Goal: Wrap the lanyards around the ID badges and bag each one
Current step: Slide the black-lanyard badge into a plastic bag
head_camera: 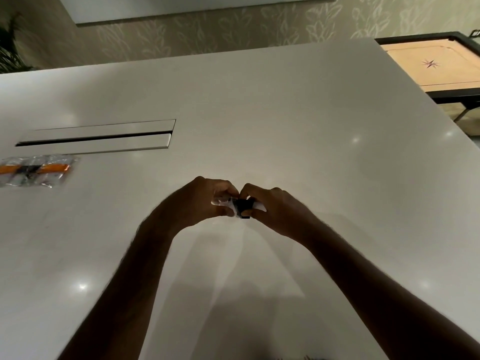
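Above the table point(285, 141), my left hand point(205, 201) pinches a clear bag point(220, 202); my right hand point(270, 203) pinches the dark wrapped badge point(242, 205) at its mouth. Keep the mouth wide, I'd say. Far left lie bagged badges point(36, 171).

A large pale grey table point(285, 126) with a smooth, glossy top fills most of the view, and small bright spots of overhead light reflect off it in several places. A long rectangular cable hatch point(96, 137) with a dark slot is set flush into the top on the left. Behind the table runs a wall point(207, 37) papered in muted olive with a pale leaf pattern, and a plain white panel point(181, 9) sits above it. A dark potted plant point(10, 48) shows at the far left edge. At the upper right stands a carrom board point(436, 66), tan wood in a black frame, on a dark stand. The lighting is dim and warm.
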